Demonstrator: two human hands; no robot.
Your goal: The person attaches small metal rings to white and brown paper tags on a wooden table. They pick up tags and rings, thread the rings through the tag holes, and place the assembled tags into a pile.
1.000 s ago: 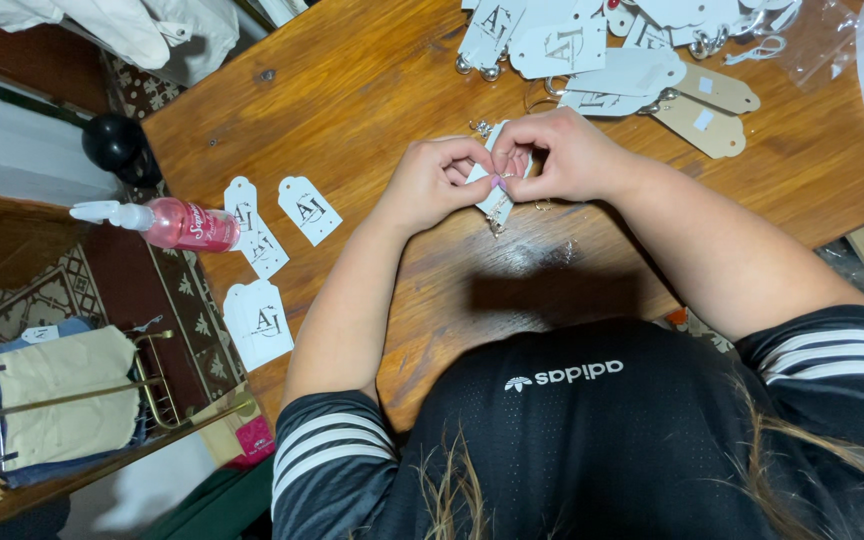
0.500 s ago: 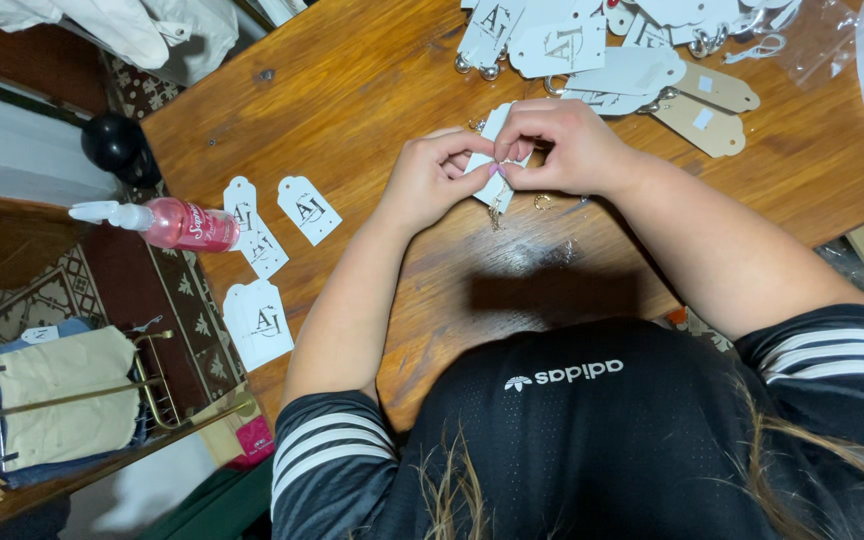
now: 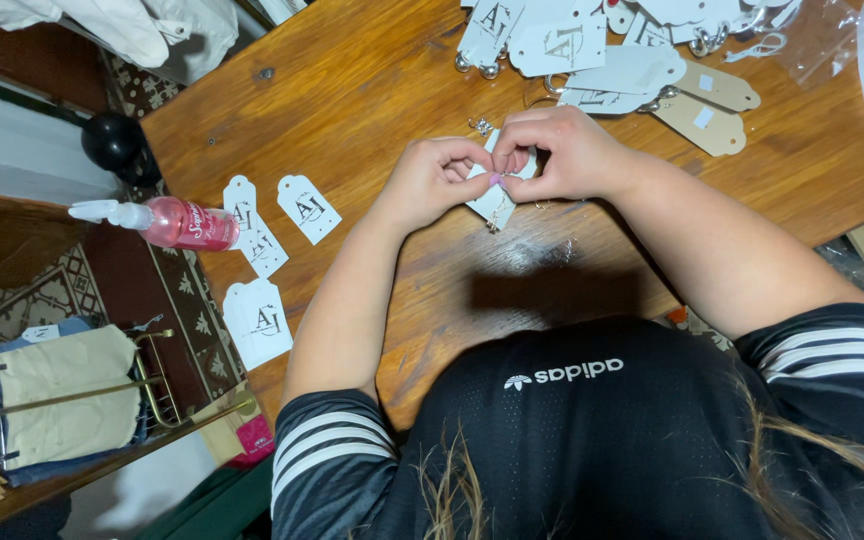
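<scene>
My left hand (image 3: 432,180) and right hand (image 3: 562,155) meet fingertip to fingertip just above the tabletop (image 3: 372,90), each grip pinched tight on one white paper tag (image 3: 492,205) held between them. A pile of tags (image 3: 602,50) lies beyond; a pink spray bottle (image 3: 177,222) rests by three loose tags at my left.

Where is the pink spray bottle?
In the head view, the pink spray bottle lies on its side at the left edge of the wooden table, beside loose white tags, off to the left hand's side.
</scene>
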